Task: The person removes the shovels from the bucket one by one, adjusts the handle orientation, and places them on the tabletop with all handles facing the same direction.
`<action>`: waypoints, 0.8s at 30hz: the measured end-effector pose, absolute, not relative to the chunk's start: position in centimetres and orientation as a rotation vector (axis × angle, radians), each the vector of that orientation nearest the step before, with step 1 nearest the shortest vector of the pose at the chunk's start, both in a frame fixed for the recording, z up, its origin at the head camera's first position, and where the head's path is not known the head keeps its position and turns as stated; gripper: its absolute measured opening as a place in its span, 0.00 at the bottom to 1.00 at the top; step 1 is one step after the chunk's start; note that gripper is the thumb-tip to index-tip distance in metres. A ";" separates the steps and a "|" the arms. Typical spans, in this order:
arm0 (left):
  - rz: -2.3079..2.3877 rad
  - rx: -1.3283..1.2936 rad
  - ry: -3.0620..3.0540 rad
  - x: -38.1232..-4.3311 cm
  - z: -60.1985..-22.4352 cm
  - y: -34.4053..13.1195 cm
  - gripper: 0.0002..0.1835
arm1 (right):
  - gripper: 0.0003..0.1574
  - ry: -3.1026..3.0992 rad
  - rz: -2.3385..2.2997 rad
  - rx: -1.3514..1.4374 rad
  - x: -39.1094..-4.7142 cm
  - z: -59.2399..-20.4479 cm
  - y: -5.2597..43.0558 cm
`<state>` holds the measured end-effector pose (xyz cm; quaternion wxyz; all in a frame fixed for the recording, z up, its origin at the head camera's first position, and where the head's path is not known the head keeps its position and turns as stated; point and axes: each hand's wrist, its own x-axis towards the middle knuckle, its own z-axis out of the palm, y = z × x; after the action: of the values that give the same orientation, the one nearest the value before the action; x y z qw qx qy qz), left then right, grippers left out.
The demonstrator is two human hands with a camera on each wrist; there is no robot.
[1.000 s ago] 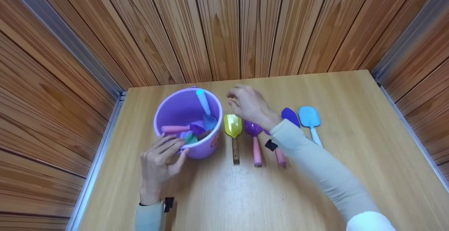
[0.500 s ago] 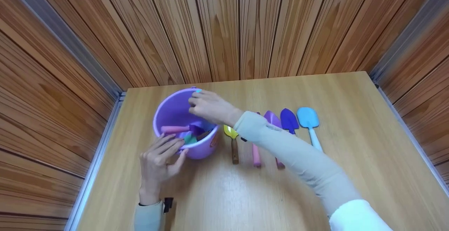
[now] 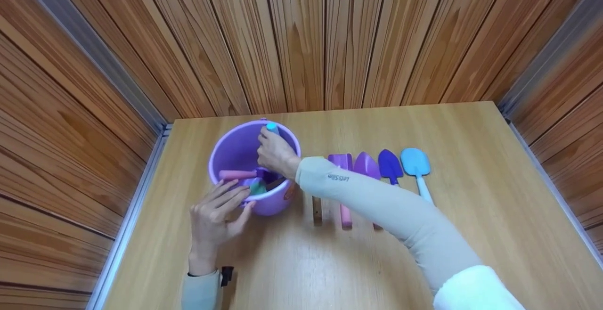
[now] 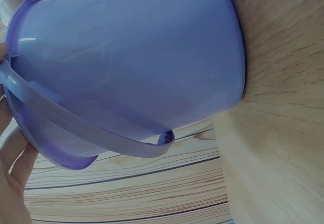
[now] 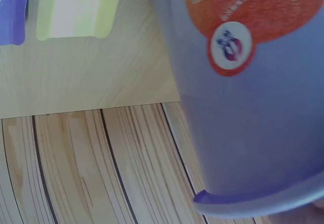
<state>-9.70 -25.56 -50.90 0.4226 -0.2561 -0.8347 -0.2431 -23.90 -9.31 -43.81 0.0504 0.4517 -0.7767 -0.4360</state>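
A purple bucket (image 3: 273, 205) stands at the left of the table. My left hand (image 3: 212, 216) holds its near-left rim, fingers over the edge and thumb outside; the bucket's swing handle (image 4: 86, 128) hangs along the wall in the left wrist view. Inside the bucket, my right hand (image 3: 275, 150) grips the handle of a light blue toy shovel (image 3: 272, 127), whose top end sticks out above the fist. That shovel's blade is hidden behind the hand. Also in the bucket lie a pink-handled purple shovel (image 3: 238, 174) and a green piece (image 3: 257, 187).
Right of the bucket lies a row: a yellow scoop's brown handle (image 3: 317, 211), a purple scoop (image 3: 346, 216) with pink handle, a purple trowel (image 3: 367, 164), a dark blue trowel (image 3: 390, 164) and a light blue shovel (image 3: 416, 161). My right sleeve crosses over several of them.
My right hand has moved left from above the yellow scoop into the bucket and taken hold of the light blue shovel's handle. The left hand has stayed on the rim.
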 end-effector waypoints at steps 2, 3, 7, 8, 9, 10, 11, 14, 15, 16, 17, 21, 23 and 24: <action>-0.613 -0.647 -2.086 -9.6 -51.0 -25.6 0.18 | 0.19 -2.358 -1.344 1.358 -23.8 -44.1 -9.3; -0.611 -0.650 -2.088 -9.6 -51.0 -25.6 0.18 | 0.19 -2.352 -1.358 1.349 -23.7 -44.2 -9.3; -0.593 -0.641 -2.093 -9.6 -51.0 -25.7 0.17 | 0.17 -2.282 -1.406 1.307 -23.6 -44.2 -9.4; -0.588 -0.638 -2.093 -9.6 -51.0 -25.7 0.17 | 0.16 -2.267 -1.404 1.302 -23.7 -44.1 -9.5; -0.587 -0.633 -2.092 -9.6 -50.9 -25.7 0.17 | 0.15 -2.253 -1.404 1.297 -23.7 -43.9 -9.5; -0.587 -0.629 -2.092 -9.6 -50.9 -25.7 0.17 | 0.14 -2.245 -1.395 1.293 -23.6 -43.7 -9.5; -0.594 -0.629 -2.092 -9.6 -50.9 -25.7 0.17 | 0.14 -2.242 -1.387 1.289 -23.6 -43.5 -9.4; -0.613 -0.630 -2.103 -9.6 -50.9 -25.7 0.17 | 0.13 -2.238 -1.373 1.270 -23.6 -42.8 -9.2; -0.619 -0.631 -2.106 -9.6 -50.9 -25.7 0.17 | 0.13 -2.241 -1.355 1.266 -23.6 -42.4 -9.1; -0.621 -0.631 -2.108 -9.6 -50.9 -25.7 0.17 | 0.12 -2.249 -1.328 1.262 -23.6 -42.1 -9.0; -0.627 -0.632 -2.108 -9.6 -50.9 -25.7 0.17 | 0.12 -2.256 -1.305 1.256 -23.6 -41.8 -8.8; -0.636 -0.629 -2.112 -9.5 -51.0 -25.8 0.17 | 0.13 -2.303 -1.161 1.224 -23.7 -40.0 -7.9; -0.640 -0.629 -2.113 -9.5 -51.0 -25.8 0.17 | 0.11 -2.314 -1.103 1.201 -24.0 -39.0 -7.3; -0.641 -0.629 -2.114 -9.5 -51.0 -25.8 0.17 | 0.11 -2.321 -1.067 1.191 -24.2 -38.5 -6.9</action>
<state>-9.46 -25.85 -51.00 0.4098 -0.2497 -0.8396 -0.2544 -24.17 -6.90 -38.50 0.1608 0.4171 -0.8127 -0.3737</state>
